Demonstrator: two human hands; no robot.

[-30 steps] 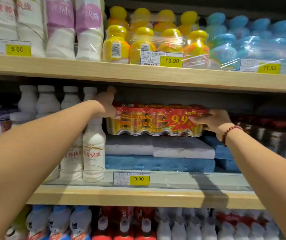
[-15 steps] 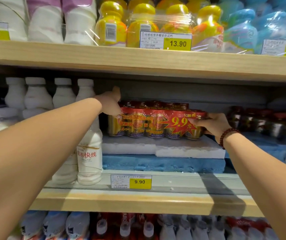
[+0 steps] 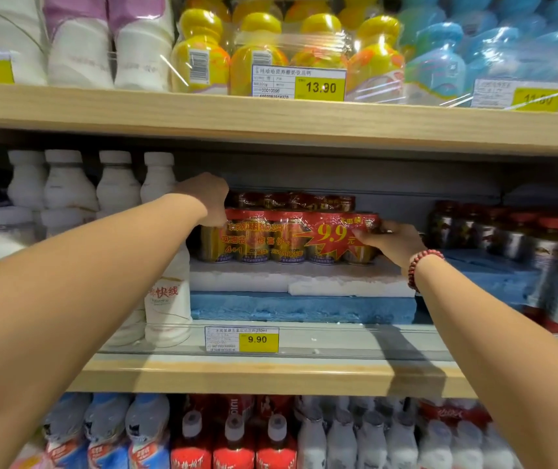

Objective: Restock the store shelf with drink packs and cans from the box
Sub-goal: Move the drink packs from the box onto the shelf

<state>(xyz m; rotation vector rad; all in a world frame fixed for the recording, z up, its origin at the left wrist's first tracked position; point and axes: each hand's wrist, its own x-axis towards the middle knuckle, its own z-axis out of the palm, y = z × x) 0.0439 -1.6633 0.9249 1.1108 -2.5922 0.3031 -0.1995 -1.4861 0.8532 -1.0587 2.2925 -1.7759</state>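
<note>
While the left hand (image 3: 208,198) and right hand (image 3: 392,243) grip the pack (image 3: 287,236), it sits on the foam (image 3: 271,275); only letting go seems left.

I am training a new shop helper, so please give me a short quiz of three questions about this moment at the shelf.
1. True or false: only the right hand grips the can pack.
2. Which price does the price tag below the pack show? A 5.00, B 9.90, C 13.90.
3. Fill in: the pack sits on a white foam slab, which lies on a ____ one.

Key: 1 false, the left hand grips the other end; 2 B; 3 blue.
</note>
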